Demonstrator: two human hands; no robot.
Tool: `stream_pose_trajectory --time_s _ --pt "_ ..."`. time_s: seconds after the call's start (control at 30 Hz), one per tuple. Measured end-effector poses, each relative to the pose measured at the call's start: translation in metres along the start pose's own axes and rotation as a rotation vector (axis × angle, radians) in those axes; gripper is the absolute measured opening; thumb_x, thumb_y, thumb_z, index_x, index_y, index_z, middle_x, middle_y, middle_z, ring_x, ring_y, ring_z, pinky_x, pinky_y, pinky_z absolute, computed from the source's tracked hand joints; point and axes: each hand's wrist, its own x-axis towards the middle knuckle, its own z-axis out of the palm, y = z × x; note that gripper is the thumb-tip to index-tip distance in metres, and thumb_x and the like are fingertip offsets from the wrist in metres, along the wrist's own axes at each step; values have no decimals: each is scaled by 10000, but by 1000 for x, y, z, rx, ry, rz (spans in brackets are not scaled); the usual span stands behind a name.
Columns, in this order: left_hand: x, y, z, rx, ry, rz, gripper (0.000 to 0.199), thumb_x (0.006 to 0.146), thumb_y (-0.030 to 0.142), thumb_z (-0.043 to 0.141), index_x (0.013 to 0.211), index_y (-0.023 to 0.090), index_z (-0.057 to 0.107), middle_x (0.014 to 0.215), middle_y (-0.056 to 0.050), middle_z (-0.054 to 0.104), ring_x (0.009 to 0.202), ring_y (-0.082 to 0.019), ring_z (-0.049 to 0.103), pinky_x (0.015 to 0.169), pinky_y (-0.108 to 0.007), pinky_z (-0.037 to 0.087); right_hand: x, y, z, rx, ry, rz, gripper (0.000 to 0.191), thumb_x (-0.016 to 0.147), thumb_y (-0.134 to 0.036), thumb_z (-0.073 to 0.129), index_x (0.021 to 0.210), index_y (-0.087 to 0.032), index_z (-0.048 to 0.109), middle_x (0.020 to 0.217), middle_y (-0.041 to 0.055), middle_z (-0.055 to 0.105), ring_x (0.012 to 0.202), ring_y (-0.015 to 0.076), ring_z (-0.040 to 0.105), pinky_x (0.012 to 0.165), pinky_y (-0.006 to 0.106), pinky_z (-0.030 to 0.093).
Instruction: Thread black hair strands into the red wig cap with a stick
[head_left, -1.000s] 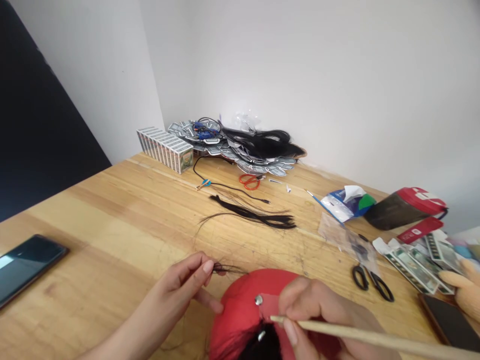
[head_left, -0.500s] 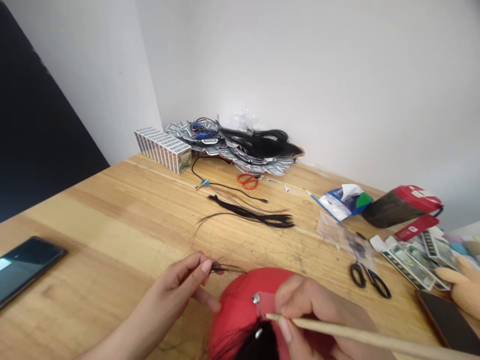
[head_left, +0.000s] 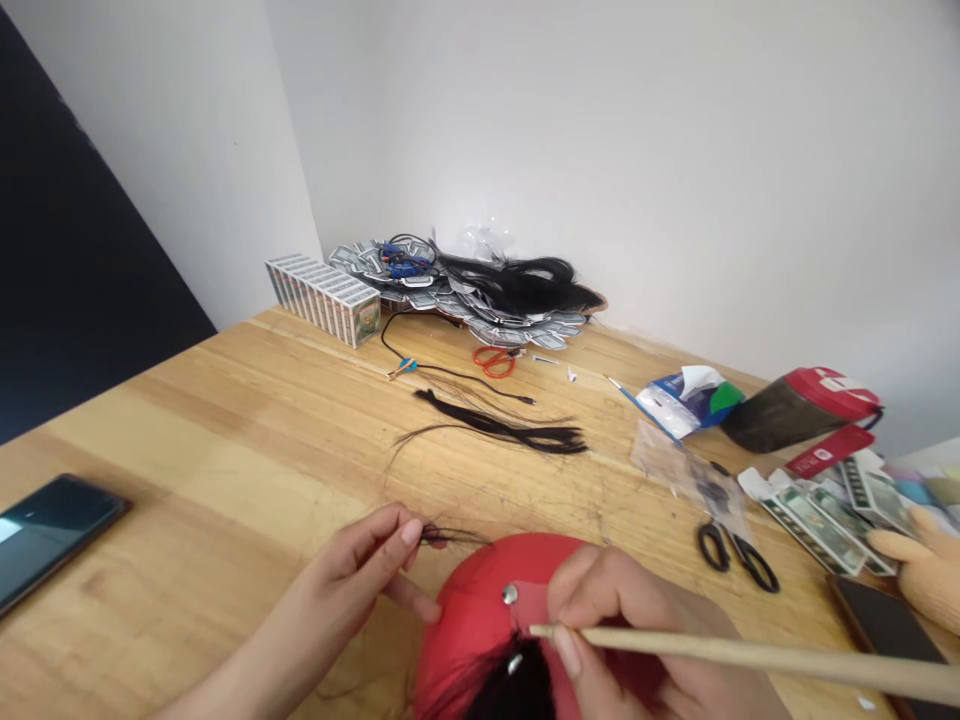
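Observation:
A rounded red form (head_left: 465, 620) stands at the bottom middle, with a silver pin (head_left: 510, 594) stuck in its top and a patch of black hair (head_left: 517, 690) on its near side. My left hand (head_left: 375, 560) pinches a thin tuft of black hair (head_left: 442, 535) just left of the form, its lower fingers by the red side. With my right hand (head_left: 622, 620) I grip a pale wooden stick (head_left: 720, 652) like a pencil. The stick's tip is at the upper edge of the hair patch; any fine hook there is too small to see.
A hank of black hair (head_left: 502, 425) lies mid-table, beyond it orange-handled scissors (head_left: 495, 361) and stacked boxes (head_left: 326, 300). Black scissors (head_left: 739, 560), flat cartons (head_left: 814, 525) and a phone (head_left: 877, 620) are to the right. Another phone (head_left: 60, 535) lies left. A hand-like shape (head_left: 926, 565) shows far right.
The view has shifted very slightly. Both hands, the stick and the tuft keep nearly the same places.

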Motion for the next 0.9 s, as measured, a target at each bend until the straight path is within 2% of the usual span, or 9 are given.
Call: stream_pose_trajectory --time_s 0.17,0.27,0.47,0.57,0.63,0.77,0.83,0.9 --pt "-2 4 1 13 -9 6 550 851 726 554 970 194 631 632 -54 731 647 -187 623 427 -265 97 1 -1 -1 -39 -8 11 168 911 -128 486 795 -249 503 660 -43 611 562 127 621 520 195 488" --pt "-3 5 1 7 -7 7 539 854 716 561 958 193 634 623 -51 728 620 -181 601 428 -263 106 2 -2 -2 -59 -4 17 169 927 -153 462 799 -252 511 647 -53 598 546 119 604 481 189 442" --pt "-2 4 1 7 -31 47 517 871 690 551 978 196 658 611 -37 708 431 -132 377 420 -262 132 4 -4 -3 -21 -7 52 179 913 -143 465 799 -257 542 664 -65 610 554 104 603 512 177 447" --pt "-2 6 0 42 -13 80 526 862 703 543 904 191 655 551 0 611 414 -110 258 425 -258 113 3 -1 -1 5 -12 56 174 921 -156 457 806 -264 530 667 -72 602 555 101 595 525 169 450" --pt "-3 8 -1 55 11 101 552 841 734 547 826 187 617 520 34 501 439 -101 235 434 -243 119 4 1 1 20 -18 56 173 920 -162 440 797 -259 514 656 -65 594 545 108 582 511 178 435" --pt "-5 12 -5 -24 72 166 562 818 749 589 777 188 577 562 58 385 502 -98 275 469 -204 206 6 2 -1 90 -51 80 163 918 -185 460 780 -248 521 622 -49 587 525 125 562 474 202 395" --pt "-8 19 -9 -79 133 227 558 795 742 631 747 187 603 662 18 475 551 -106 343 487 -199 265 8 1 -3 135 -85 132 151 931 -211 473 798 -242 538 638 -37 600 561 139 591 484 215 399" --pt "-15 28 -12 -143 206 300 549 744 738 692 710 193 637 888 -45 589 669 -138 455 533 -207 360 9 -1 -5 178 -97 178 141 928 -217 482 803 -236 544 661 -27 617 593 148 609 501 224 410"
